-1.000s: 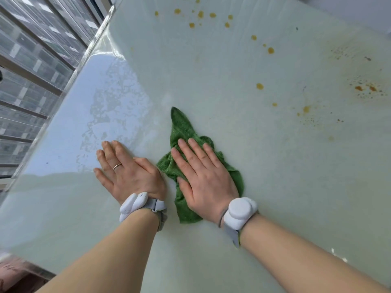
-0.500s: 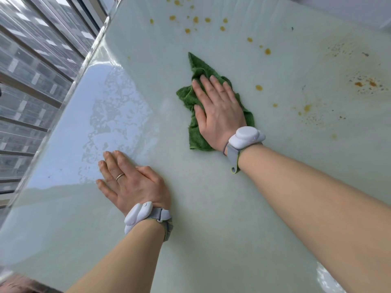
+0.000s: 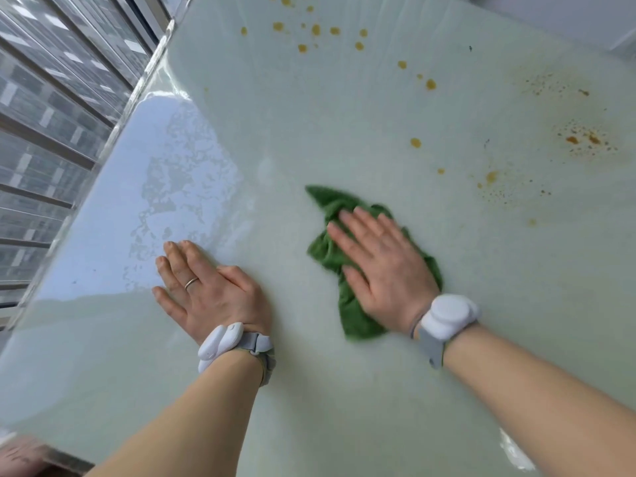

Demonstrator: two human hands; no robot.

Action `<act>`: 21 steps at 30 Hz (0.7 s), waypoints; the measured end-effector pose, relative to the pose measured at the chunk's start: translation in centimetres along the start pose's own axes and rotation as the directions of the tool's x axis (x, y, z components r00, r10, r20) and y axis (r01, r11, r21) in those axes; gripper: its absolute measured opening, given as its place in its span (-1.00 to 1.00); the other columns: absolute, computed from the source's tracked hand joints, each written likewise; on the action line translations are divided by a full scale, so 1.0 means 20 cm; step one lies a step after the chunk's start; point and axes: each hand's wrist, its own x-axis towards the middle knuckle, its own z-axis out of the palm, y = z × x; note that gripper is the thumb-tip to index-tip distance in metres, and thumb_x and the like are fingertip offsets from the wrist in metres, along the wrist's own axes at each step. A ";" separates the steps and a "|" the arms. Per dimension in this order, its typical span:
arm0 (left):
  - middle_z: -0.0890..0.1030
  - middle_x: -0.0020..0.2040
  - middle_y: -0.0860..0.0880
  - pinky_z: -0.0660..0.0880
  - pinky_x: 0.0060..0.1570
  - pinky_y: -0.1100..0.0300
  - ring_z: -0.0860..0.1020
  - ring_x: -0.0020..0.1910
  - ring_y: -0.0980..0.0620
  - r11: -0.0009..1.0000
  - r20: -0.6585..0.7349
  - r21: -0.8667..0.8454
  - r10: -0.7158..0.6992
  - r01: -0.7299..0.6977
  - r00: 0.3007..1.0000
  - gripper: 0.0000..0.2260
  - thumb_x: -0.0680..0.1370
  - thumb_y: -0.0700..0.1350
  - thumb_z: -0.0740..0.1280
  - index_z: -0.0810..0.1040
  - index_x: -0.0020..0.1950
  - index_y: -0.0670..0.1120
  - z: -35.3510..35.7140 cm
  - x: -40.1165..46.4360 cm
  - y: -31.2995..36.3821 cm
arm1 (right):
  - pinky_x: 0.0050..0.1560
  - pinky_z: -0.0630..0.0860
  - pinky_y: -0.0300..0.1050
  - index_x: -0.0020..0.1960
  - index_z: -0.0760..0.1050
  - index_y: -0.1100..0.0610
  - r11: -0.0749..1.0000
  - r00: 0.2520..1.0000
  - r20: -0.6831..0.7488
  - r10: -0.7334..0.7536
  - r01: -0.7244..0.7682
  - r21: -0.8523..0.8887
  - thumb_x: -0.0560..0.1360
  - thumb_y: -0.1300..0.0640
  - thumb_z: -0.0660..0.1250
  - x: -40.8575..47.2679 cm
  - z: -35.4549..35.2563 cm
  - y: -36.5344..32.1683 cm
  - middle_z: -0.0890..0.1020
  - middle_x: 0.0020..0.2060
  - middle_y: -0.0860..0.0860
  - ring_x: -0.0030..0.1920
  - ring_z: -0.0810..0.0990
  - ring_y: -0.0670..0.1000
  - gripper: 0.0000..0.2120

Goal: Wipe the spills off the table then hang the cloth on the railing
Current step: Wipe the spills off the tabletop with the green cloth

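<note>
Wiping step: right hand (image 3: 385, 266) presses flat, fingers spread, on the crumpled green cloth (image 3: 347, 270); left hand (image 3: 206, 287) lies flat, spread on the glossy pale bench (image 3: 309, 390). Next stroke should reach the orange spill drops (image 3: 415, 142) beyond the cloth.

Light: bright, even daylight | Glare: sky reflection on glossy table (image 3: 192, 139) at left | Shadows: faint | Blur: motion smear on right hand (image 3: 382, 266) and cloth (image 3: 347, 315) | Distortion: wide-angle bending at edges
</note>
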 end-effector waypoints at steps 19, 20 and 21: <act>0.16 0.62 -0.07 -0.03 0.57 -0.14 0.05 0.62 -0.08 1.000 -0.014 0.006 -0.002 0.003 1.000 -0.43 0.55 -0.09 -0.01 0.16 0.59 -0.12 0.00 0.00 0.01 | 0.62 0.12 0.18 0.63 0.17 0.13 0.986 0.986 -0.014 0.164 -0.164 0.006 0.67 -0.04 0.06 -0.10 0.02 -0.19 0.18 0.63 0.10 0.64 0.11 0.11 -0.43; 0.15 0.62 -0.07 -0.04 0.58 -0.14 0.05 0.62 -0.08 1.000 -0.012 0.005 -0.004 0.004 1.000 -0.43 0.55 -0.09 -0.01 0.16 0.59 -0.12 0.00 0.00 0.01 | 0.62 0.11 0.17 0.64 0.16 0.12 0.992 0.992 0.006 0.126 -0.126 0.009 0.67 -0.04 0.06 -0.12 0.03 -0.18 0.16 0.64 0.09 0.65 0.08 0.10 -0.43; 0.15 0.63 -0.07 -0.04 0.58 -0.14 0.05 0.62 -0.08 1.000 -0.011 0.004 -0.004 0.004 1.000 -0.44 0.56 -0.09 -0.01 0.16 0.59 -0.11 0.00 0.00 0.01 | 0.62 0.10 0.16 0.64 0.16 0.11 0.997 0.997 0.026 0.078 -0.078 0.012 0.66 -0.04 0.07 -0.12 0.02 -0.15 0.15 0.64 0.08 0.65 0.07 0.09 -0.42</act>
